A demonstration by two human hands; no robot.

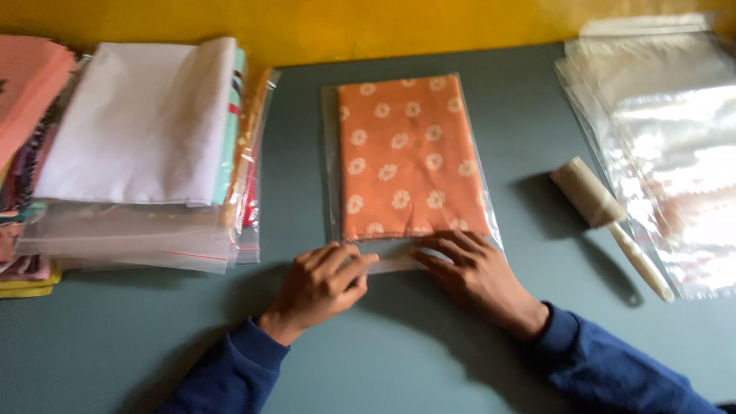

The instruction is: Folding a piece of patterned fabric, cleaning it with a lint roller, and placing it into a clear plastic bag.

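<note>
An orange fabric piece (410,157) w/ white flower print is seen folded flat inside a clear plastic bag (331,165), laid on the grey table (429,353) directly beyond both hands. The bag's near edge, a clear flap (392,264), is pressed down by both hands. The left hand (320,285) is held loosely curled, fingers bent, fingertips resting on the flap's left part; nothing is gripped. The right hand (474,274) is laid flatter, fingers spread approx. halfway and pointed left along the flap, touching it; nothing is clasped. Blue sleeves are worn on both arms. To the right of the right hand, a wooden mallet-like tool (606,218) is lying on the table, near but apart. Further right, a pile of empty clear bags (667,138) is spread. To the left of the left hand, a stack of bagged fabrics (146,153) is placed, a white one on top, w/ more coloured cloth beyond it at the frame edge.
</note>
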